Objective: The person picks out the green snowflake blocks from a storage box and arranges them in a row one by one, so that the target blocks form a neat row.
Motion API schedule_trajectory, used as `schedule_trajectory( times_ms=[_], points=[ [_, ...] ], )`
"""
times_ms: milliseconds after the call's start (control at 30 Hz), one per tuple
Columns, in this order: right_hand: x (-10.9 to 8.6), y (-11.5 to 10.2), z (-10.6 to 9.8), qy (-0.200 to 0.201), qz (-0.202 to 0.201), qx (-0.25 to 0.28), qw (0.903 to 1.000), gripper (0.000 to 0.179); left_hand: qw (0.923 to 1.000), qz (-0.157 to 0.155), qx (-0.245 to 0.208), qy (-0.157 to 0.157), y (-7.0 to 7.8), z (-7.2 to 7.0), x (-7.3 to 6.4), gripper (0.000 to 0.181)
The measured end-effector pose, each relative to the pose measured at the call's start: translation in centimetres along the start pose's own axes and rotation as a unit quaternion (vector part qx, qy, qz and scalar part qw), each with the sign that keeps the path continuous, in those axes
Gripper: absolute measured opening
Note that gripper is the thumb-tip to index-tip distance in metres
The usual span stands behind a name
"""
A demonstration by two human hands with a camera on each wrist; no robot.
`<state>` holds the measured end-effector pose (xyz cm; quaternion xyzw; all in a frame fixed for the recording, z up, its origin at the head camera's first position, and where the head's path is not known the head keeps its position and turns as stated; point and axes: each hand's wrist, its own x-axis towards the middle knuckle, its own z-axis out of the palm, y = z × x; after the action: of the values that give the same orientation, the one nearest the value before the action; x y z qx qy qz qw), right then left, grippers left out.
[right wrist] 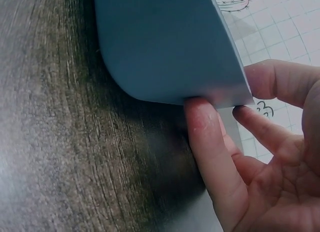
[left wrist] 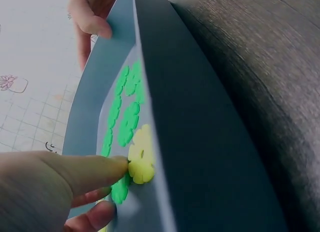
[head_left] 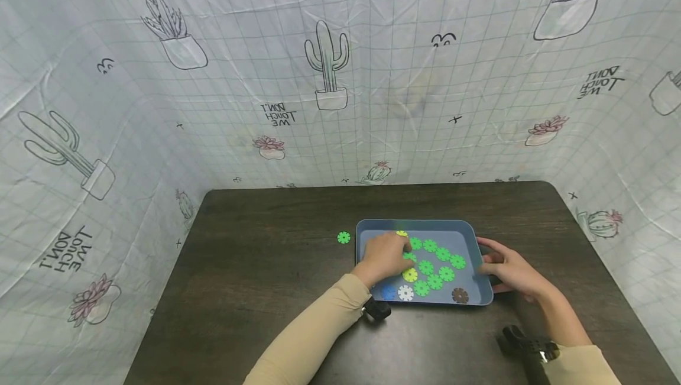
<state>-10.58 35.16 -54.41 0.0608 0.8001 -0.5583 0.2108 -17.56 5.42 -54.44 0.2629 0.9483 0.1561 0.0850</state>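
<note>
Sleeves frame the view as I sort flat gear-shaped discs in a shallow blue tray (head_left: pixel 468 228) on the dark desk (head_left: pixel 266 267). My left hand (head_left: pixel 384 258) reaches into the tray, fingers (left wrist: pixel 95 169) extended, one tip pressing a yellow disc (left wrist: pixel 141 154) among the green discs (head_left: pixel 441 253). My right hand (head_left: pixel 508 268) steadies the tray's right rim, fingers (right wrist: pixel 210 142) loosely spread. Likely next: slide or lift that disc over the rim. Beyond, one green disc (head_left: pixel 343 237) lies just outside; open desk remains left.
</note>
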Motion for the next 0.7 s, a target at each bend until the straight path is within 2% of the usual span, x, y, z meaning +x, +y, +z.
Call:
schedule_trajectory(
  times_ms=[200,433,700],
  points=[
    [0.09,0.32,-0.13,-0.002,0.0,0.007,1.0,0.083,0.9997,-0.011,-0.018,-0.007,0.14,0.16,0.21,0.024],
    [0.16,0.27,-0.14,-0.007,-0.002,0.014,0.9999,0.083,0.9992,-0.013,-0.038,-0.008,0.09,0.07,0.12,0.027],
    [0.12,0.31,-0.15,-0.009,-0.001,0.016,0.9998,0.084,0.9948,-0.016,-0.101,0.006,-0.36,0.23,-0.03,0.016]
  ],
)
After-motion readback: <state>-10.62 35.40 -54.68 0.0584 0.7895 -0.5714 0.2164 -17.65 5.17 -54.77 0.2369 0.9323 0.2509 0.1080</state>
